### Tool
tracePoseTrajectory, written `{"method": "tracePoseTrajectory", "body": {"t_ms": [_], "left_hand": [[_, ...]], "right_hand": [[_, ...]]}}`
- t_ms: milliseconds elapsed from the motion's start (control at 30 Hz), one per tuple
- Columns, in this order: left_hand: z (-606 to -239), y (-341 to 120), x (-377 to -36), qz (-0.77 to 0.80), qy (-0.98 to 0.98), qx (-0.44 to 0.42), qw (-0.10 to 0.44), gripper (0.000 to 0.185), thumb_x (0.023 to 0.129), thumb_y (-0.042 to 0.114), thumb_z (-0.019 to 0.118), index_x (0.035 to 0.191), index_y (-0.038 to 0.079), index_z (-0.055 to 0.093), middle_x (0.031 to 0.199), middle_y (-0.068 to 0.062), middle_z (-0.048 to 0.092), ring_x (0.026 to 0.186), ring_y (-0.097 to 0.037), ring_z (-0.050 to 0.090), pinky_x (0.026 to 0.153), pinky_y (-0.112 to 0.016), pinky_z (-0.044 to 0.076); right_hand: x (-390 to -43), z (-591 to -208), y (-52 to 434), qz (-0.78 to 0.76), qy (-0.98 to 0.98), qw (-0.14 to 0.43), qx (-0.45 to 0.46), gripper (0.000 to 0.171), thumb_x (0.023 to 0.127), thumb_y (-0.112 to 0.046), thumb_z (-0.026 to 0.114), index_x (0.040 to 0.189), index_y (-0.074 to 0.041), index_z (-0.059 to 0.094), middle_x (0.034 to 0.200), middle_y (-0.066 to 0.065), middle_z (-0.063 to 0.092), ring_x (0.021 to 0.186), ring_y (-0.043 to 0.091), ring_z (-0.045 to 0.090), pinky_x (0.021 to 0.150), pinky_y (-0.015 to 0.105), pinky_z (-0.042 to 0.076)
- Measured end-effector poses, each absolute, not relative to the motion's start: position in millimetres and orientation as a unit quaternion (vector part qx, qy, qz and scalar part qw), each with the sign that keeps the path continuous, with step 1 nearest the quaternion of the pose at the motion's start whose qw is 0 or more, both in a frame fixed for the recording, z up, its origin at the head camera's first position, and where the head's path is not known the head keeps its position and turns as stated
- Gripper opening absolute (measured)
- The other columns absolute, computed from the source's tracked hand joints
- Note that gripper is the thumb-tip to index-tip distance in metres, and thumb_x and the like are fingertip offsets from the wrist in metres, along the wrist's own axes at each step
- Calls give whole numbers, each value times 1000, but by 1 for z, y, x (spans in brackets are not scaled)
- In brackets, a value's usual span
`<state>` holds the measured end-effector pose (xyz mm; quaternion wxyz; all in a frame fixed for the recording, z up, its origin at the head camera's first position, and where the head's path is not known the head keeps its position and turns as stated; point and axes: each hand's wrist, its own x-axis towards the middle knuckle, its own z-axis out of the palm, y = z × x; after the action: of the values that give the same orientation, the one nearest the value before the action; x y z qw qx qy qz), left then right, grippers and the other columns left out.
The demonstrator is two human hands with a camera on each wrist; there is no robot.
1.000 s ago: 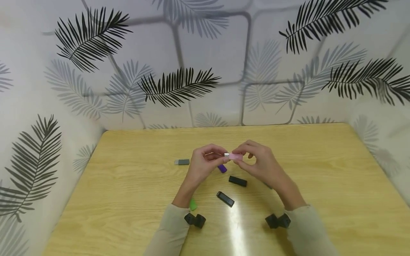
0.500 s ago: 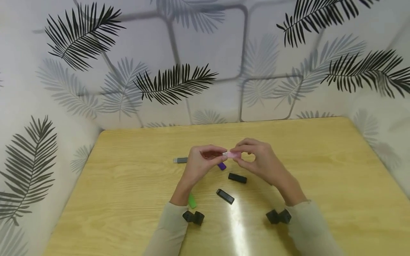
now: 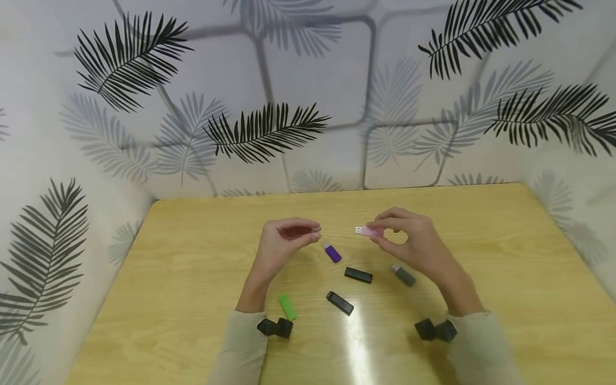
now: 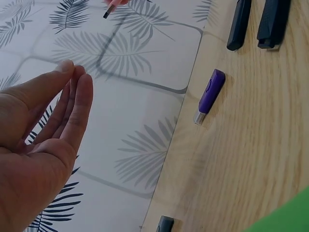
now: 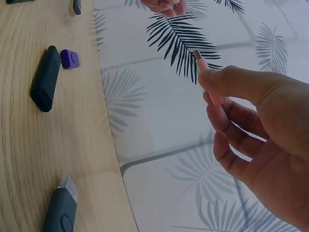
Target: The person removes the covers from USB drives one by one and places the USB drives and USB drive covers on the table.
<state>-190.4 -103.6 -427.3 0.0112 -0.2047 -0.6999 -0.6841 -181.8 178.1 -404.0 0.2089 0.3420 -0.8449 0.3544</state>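
Observation:
My right hand (image 3: pixel 416 240) pinches a pink USB stick (image 3: pixel 368 231) by its body, between thumb and fingers. Its metal plug points left, toward the other hand. In the right wrist view the pink USB stick (image 5: pixel 202 64) shows its plug beyond the thumb tip. My left hand (image 3: pixel 289 238) is raised to the left, apart from the stick, with thumb and fingertips close together. Nothing shows between them in the left wrist view, where the fingers (image 4: pixel 79 106) are nearly straight. A purple USB stick (image 3: pixel 332 253) lies on the table just below and between the hands.
On the wooden table (image 3: pixel 192 310) lie a black stick (image 3: pixel 358 275), a dark stick (image 3: pixel 339 302), a green stick (image 3: pixel 287 307) and a grey USB stick (image 3: pixel 403 275). Another dark stick (image 4: pixel 165 224) lies near the left hand. A leaf-patterned wall (image 3: pixel 327 155) rises behind.
The hands have moved apart: my left hand has let go of the pink USB stick's plug end and moved left. My right hand has carried the stick slightly right.

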Motion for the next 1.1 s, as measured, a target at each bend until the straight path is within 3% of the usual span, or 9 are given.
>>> {"method": "tracePoseTrajectory", "body": {"t_ms": [167, 400, 500, 700, 933, 1100], "left_hand": [[-430, -106, -193, -689, -696, -201, 13, 22, 82, 2, 73, 103, 0, 71, 99, -15, 70, 89, -27, 68, 78, -35, 55], [-415, -96, -184, -678, -710, -188, 11, 21, 84, -6, 67, 104, -11, 66, 102, -28, 65, 91, -40, 65, 77, -33, 55], [-413, -94, -181, -676, -715, -176, 7, 20, 84, -6, 66, 103, -11, 66, 104, -28, 64, 93, -43, 64, 79, -35, 55], [-421, -92, -190, -670, -725, -159, 18, 18, 85, -5, 66, 103, -7, 68, 104, -25, 65, 92, -40, 65, 80, -38, 55], [-452, -88, -214, -649, -750, -121, 44, 18, 83, 3, 71, 100, -1, 72, 100, -19, 69, 86, -29, 69, 76, -34, 56], [-457, -84, -223, -632, -767, -97, 62, 16, 82, 5, 73, 97, 1, 73, 91, -11, 72, 76, -21, 70, 71, -37, 57]], "right_hand": [[-183, -404, 182, 353, -851, 203, 331, 20, 77, -6, 78, 96, -8, 74, 98, 1, 67, 84, 10, 64, 74, 16, 50], [-186, -413, 184, 359, -853, 201, 322, 22, 77, -7, 78, 98, -9, 73, 97, 0, 67, 81, 8, 62, 64, 26, 52], [-189, -418, 184, 358, -856, 194, 319, 22, 78, -7, 78, 99, -9, 73, 97, 0, 67, 82, 9, 62, 64, 30, 53], [-198, -427, 186, 349, -865, 196, 301, 23, 77, -5, 78, 98, -10, 73, 95, -1, 68, 80, 10, 62, 64, 26, 52], [-211, -438, 186, 359, -869, 179, 290, 21, 78, -6, 77, 98, -9, 73, 96, 1, 68, 81, 13, 63, 63, 34, 53], [-220, -442, 183, 359, -870, 176, 288, 19, 79, -7, 77, 97, -9, 73, 94, 2, 68, 79, 15, 63, 63, 34, 53]]}}
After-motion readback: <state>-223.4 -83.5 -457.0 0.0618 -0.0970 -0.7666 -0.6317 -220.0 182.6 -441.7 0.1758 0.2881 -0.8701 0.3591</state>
